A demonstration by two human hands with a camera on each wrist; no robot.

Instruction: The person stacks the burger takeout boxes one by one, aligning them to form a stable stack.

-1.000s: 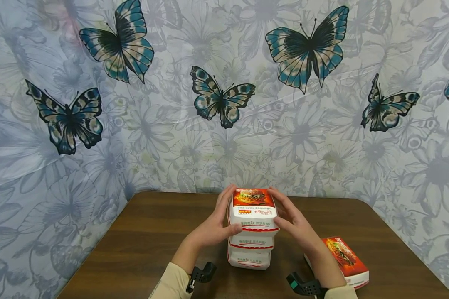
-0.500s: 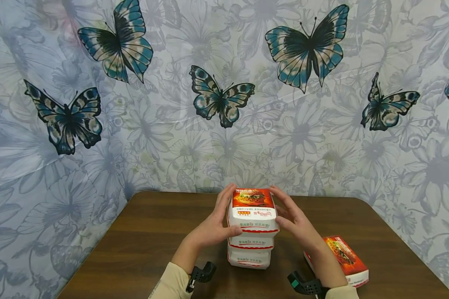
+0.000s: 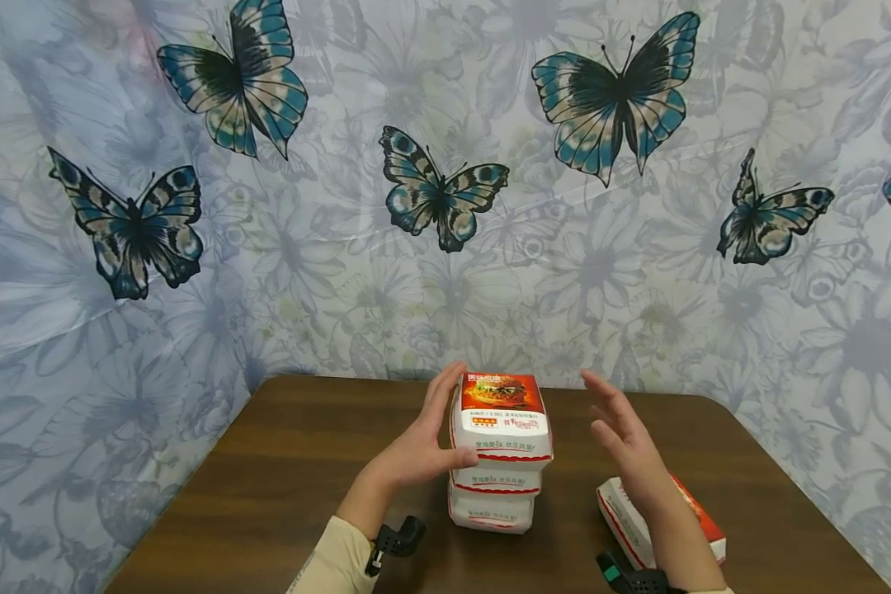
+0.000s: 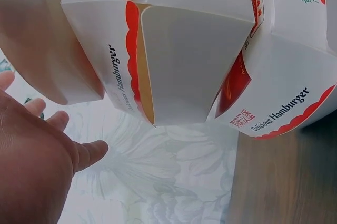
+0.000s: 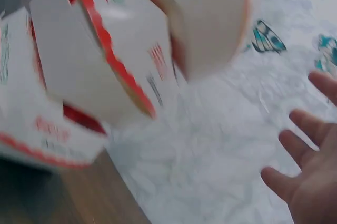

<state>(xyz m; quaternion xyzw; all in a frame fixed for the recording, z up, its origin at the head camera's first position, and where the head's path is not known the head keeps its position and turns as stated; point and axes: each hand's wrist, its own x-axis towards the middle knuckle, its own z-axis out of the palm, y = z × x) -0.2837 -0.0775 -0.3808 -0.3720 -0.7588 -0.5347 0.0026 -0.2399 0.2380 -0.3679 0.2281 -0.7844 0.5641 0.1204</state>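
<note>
Three white and red hamburger boxes stand stacked in the head view: the top box [image 3: 501, 417], the middle box [image 3: 496, 478] and the bottom box [image 3: 490, 511]. My left hand [image 3: 412, 445] is beside the stack's left side, fingers extended and thumb near the top box's lower front corner. In the left wrist view the left hand's fingers [image 4: 89, 153] are spread, with nothing in them. To the right of the stack, apart from it, my right hand [image 3: 627, 450] holds nothing. Its fingers are spread in the right wrist view.
Another hamburger box [image 3: 624, 520] lies on the table at the right, partly hidden behind my right forearm. The brown wooden table [image 3: 267, 478] ends at a butterfly-patterned wall covering [image 3: 304, 289]. A black camera band [image 3: 397, 540] is on my left wrist.
My right hand has moved away from the stack to the right, leaving a gap. The left hand stays beside the stack, and the boxes remain stacked.
</note>
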